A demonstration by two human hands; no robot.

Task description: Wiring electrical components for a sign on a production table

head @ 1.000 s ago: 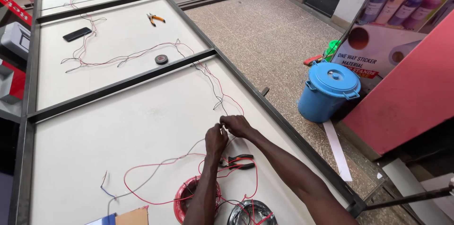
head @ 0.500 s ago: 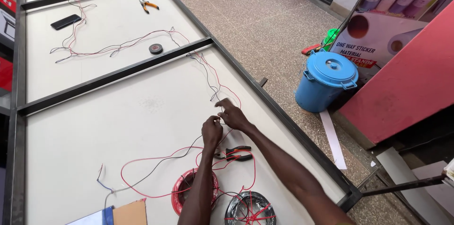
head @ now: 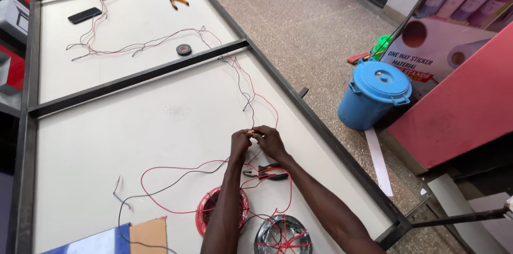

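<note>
My left hand (head: 240, 142) and my right hand (head: 270, 141) meet fingertip to fingertip over a white panel (head: 133, 142), pinching the ends of a thin black wire (head: 251, 110) and a red wire (head: 267, 105) that run away toward the dark frame bar (head: 139, 77). Pliers with red handles (head: 267, 173) lie on the panel just below my right wrist. A red wire coil (head: 206, 216) and a black wire coil (head: 280, 235) sit near my forearms at the bottom.
On the far panel lie a black tape roll (head: 184, 49), a phone (head: 84, 15), orange-handled cutters (head: 177, 1) and more loose wire. A blue lidded bucket (head: 374, 94) stands on the floor to the right beside a red board (head: 465, 104). A cardboard piece (head: 147, 235) lies bottom left.
The view has shifted slightly; my two hands stay together on the wire ends, moved a little lower in the picture. The pliers and coils have not moved.
</note>
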